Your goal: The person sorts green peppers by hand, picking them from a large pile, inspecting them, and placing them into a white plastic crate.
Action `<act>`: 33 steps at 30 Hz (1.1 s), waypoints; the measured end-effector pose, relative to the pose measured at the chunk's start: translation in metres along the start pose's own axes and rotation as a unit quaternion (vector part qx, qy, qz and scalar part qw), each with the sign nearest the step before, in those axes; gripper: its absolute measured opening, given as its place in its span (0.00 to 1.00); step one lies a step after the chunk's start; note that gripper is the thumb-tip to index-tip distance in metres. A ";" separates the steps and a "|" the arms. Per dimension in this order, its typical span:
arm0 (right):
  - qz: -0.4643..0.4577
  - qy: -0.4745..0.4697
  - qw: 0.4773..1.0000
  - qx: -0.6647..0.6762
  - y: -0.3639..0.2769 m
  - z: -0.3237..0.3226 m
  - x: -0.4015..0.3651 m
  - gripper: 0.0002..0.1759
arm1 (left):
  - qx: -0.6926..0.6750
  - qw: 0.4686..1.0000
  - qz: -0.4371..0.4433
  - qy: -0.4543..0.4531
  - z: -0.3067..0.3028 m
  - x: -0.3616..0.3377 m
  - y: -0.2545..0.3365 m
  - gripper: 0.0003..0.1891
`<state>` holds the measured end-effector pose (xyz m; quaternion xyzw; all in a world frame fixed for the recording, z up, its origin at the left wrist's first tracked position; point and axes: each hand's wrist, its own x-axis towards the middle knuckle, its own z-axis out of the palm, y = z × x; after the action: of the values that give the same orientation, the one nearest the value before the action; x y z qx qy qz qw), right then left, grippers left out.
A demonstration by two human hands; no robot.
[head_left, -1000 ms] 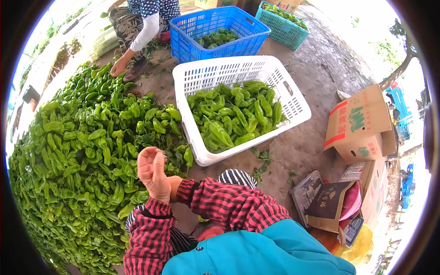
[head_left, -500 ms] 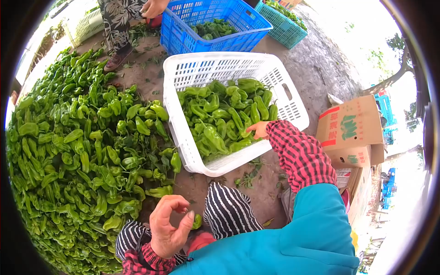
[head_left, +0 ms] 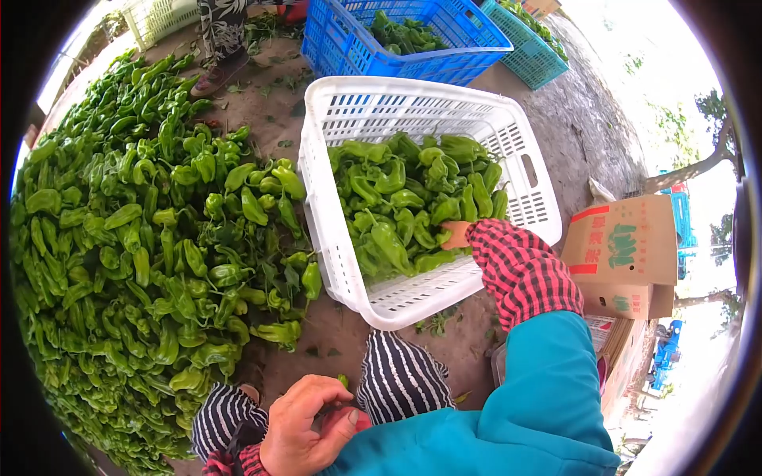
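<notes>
My right hand (head_left: pixel 456 236) reaches into the white plastic crate (head_left: pixel 341 279), at the near right side of the green peppers (head_left: pixel 390 244) lying in it. Its fingertips are hidden among the peppers, so I cannot see whether they grip one. Down by my striped knees is my left hand (head_left: pixel 308 427), loosely curled, its thumb apart from the fingers and nothing visible in it. Left of the crate a large heap of green peppers (head_left: pixel 135 262) covers the ground.
Behind the white crate stands a blue crate (head_left: pixel 341 49) with peppers inside, and a teal crate (head_left: pixel 528 59) beyond it. Cardboard boxes (head_left: pixel 623 238) are stacked at the right. Another person's leg (head_left: pixel 221 32) shows at the upper left, near a pale crate (head_left: pixel 159 20).
My right hand has pushed deeper among the peppers, hiding its fingers. My left hand has dropped lower and its fingers have curled in. The view has shifted, and the other person's hand is out of frame.
</notes>
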<state>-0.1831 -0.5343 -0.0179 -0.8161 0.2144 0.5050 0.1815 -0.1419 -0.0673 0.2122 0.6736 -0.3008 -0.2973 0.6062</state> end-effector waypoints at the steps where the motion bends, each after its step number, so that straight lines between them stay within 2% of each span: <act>1: 0.043 0.062 0.994 -0.084 -0.002 0.008 0.012 0.43 | 0.017 1.000 -0.018 -0.009 0.002 0.001 0.000 0.10; 2: 0.084 0.124 0.975 -0.166 -0.006 0.014 0.024 0.43 | 0.034 0.999 -0.036 -0.018 0.003 0.002 -0.001 0.10; 3: 0.042 0.153 0.981 -0.108 0.011 0.020 0.041 0.37 | 0.037 0.999 -0.035 -0.013 0.003 0.001 -0.001 0.10; 4: 0.038 0.157 0.981 -0.111 0.007 0.012 0.036 0.37 | 0.043 0.998 -0.035 -0.009 0.003 0.001 -0.002 0.10; 6: 0.085 0.126 0.988 -0.020 0.003 -0.003 0.014 0.29 | 0.044 0.998 -0.036 -0.003 0.003 -0.001 -0.004 0.11; 7: 0.128 0.085 0.978 0.138 -0.030 -0.023 -0.035 0.22 | 0.044 0.998 -0.039 -0.001 0.001 -0.002 -0.004 0.10; 9: 0.117 0.052 0.975 0.184 -0.028 -0.036 -0.070 0.22 | 0.051 0.998 -0.024 0.010 0.002 -0.002 -0.006 0.10; 11: 0.075 0.019 0.948 0.308 -0.017 -0.045 -0.096 0.26 | 0.043 0.999 -0.021 0.007 0.002 -0.004 -0.008 0.10; 12: 0.059 0.001 0.938 0.341 -0.025 -0.054 -0.124 0.33 | 0.040 0.999 -0.024 0.004 0.002 -0.005 -0.009 0.10; 14: -0.077 0.065 0.902 0.420 -0.022 -0.048 -0.157 0.40 | 0.042 0.999 0.002 0.012 0.006 -0.006 -0.014 0.09; 16: -0.127 0.131 0.860 0.476 -0.041 -0.042 -0.195 0.45 | 0.030 1.000 -0.001 0.009 0.008 -0.008 -0.018 0.08; 18: -0.133 0.173 0.860 0.461 -0.051 -0.035 -0.210 0.47 | 0.037 0.999 0.024 0.022 0.011 -0.009 -0.022 0.08; 20: -0.231 0.192 0.825 0.479 -0.062 -0.027 -0.216 0.45 | 0.044 0.998 0.036 0.023 0.011 -0.012 -0.027 0.08; 21: -0.229 0.215 0.827 0.466 -0.074 -0.024 -0.222 0.40 | 0.049 0.999 0.011 0.020 0.011 -0.012 -0.021 0.07; 22: -0.235 0.213 0.828 0.462 -0.085 -0.020 -0.228 0.40 | 0.051 0.998 0.012 0.027 0.011 -0.014 -0.023 0.07; 24: -0.249 0.287 0.841 0.385 -0.106 -0.014 -0.235 0.36 | 0.091 0.994 0.046 0.027 0.013 -0.013 -0.035 0.08; 25: -0.251 0.254 0.816 0.455 -0.117 -0.012 -0.237 0.32 | 0.098 0.993 0.055 0.033 0.013 -0.013 -0.038 0.08; 26: -0.191 0.208 0.823 0.493 -0.124 -0.015 -0.246 0.28 | 0.101 0.992 0.059 0.041 0.013 -0.012 -0.040 0.08; 28: -0.208 0.172 0.789 0.552 -0.142 -0.021 -0.251 0.25 | 0.125 0.991 0.044 0.027 0.012 -0.012 -0.041 0.08; 29: -0.174 0.163 0.804 0.545 -0.146 -0.029 -0.261 0.23 | 0.116 0.992 0.028 0.028 0.012 -0.013 -0.041 0.08; 30: -0.197 0.138 0.780 0.578 -0.147 -0.038 -0.264 0.20 | 0.119 0.992 0.032 0.033 0.010 -0.014 -0.039 0.08; 33: -0.296 0.155 0.664 0.668 -0.144 -0.085 -0.264 0.17 | 0.141 0.989 0.027 0.018 0.005 -0.017 -0.035 0.09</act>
<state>-0.1481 -0.4123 0.2682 -0.5625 0.2662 0.0123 0.7827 -0.1552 -0.0544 0.1772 0.7490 -0.3470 -0.2232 0.5184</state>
